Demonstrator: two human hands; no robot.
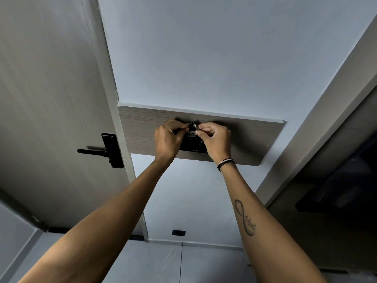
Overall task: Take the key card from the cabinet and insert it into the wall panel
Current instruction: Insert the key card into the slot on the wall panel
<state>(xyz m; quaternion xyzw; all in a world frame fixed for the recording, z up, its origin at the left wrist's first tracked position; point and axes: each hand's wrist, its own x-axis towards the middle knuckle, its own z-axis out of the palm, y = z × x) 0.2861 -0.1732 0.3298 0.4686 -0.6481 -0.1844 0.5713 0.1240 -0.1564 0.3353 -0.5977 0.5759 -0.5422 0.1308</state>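
Observation:
A black wall panel [192,147] sits on a wooden board [251,137] fixed to the white wall. The key card [191,133], dark with a small white label and a metal ring at its top, is held against the panel's upper part. My left hand [168,139] pinches the card from the left. My right hand [215,139] pinches the ring and the card's right side. Both hands hide most of the panel, and I cannot tell how deep the card sits in it.
A grey door [51,99] with a black lever handle [102,150] stands on the left. A dark cabinet [336,201] is on the right behind a pale frame. A black socket [178,232] sits low on the wall above the tiled floor.

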